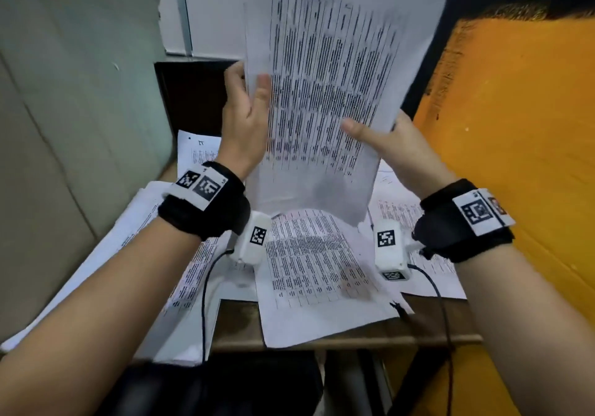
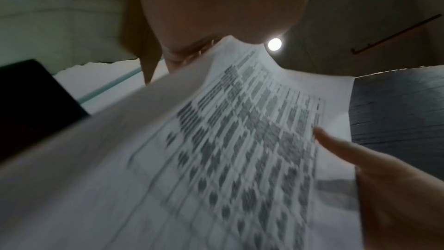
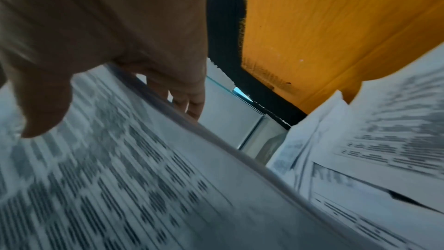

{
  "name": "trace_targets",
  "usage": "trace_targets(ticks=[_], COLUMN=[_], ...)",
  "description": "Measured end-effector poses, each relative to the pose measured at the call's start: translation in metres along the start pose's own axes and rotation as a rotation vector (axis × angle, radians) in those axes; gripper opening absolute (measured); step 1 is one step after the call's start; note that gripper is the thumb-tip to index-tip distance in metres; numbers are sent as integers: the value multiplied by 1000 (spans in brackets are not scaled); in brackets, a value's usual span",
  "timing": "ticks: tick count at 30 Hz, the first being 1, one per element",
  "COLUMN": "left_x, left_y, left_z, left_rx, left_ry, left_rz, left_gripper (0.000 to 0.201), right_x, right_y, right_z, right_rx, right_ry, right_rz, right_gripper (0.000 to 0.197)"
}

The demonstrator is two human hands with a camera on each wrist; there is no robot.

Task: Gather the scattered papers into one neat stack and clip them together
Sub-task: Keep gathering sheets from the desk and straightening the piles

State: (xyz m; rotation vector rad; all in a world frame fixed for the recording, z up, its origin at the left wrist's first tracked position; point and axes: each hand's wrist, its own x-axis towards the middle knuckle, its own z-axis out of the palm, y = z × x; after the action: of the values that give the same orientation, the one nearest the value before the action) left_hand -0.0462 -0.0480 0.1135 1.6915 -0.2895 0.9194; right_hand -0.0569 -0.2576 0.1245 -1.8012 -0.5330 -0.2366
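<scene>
A bundle of printed sheets [image 1: 325, 93] stands upright above the desk, lifted off it. My left hand [image 1: 248, 106] pinches its left edge, thumb on the front and fingers behind. My right hand [image 1: 383, 138] pinches the right edge the same way. In the left wrist view the blurred bundle [image 2: 240, 140] fills the frame, with the right thumb [image 2: 336, 145] on it. The right wrist view shows the bundle [image 3: 120, 178] under my right hand [image 3: 120, 26]. Loose printed sheets [image 1: 315, 274] lie spread on the desk below. A small black thing, perhaps a clip [image 1: 397, 307], lies by one sheet's corner.
More loose sheets lie at the left [image 1: 145, 238], right [image 1: 425, 222] and back left [image 1: 196, 148] of the brown desk [image 1: 322, 338]. An orange wall [image 1: 515, 125] stands close on the right, a dark panel [image 1: 190, 100] behind. Black cables hang from both wrist cameras.
</scene>
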Motion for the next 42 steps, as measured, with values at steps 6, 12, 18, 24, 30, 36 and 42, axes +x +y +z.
trace_targets(ticks=[6,12,18,24,30,36,42], left_x=[-34,-11,-36,-20,40,66,44], left_y=[-25,23,-47,-44,-20,27,1], left_z=[7,19,12,-4,-70,-97,-75], left_rx=[-90,-69,-82,-62,-33,-445,-401], left_ry=[16,224,-54,58,101,-74,-236], left_rz=[-190,8,-470,-481,-460,-617,-776], left_gripper=[36,12,45,28,25,16,12], right_x=[-25,-6,-39,-35,-48,-57,-61], right_y=[24,-13,59,47,38,43,51], right_z=[19,26,32,47,93,191,245], right_rx=[234,282,73,45,141,294,240], right_ry=[36,317,18,219,59,-134,-355], right_rz=[131,19,319,246,447,610,690], right_gripper=[36,48,50,19,21,31,23])
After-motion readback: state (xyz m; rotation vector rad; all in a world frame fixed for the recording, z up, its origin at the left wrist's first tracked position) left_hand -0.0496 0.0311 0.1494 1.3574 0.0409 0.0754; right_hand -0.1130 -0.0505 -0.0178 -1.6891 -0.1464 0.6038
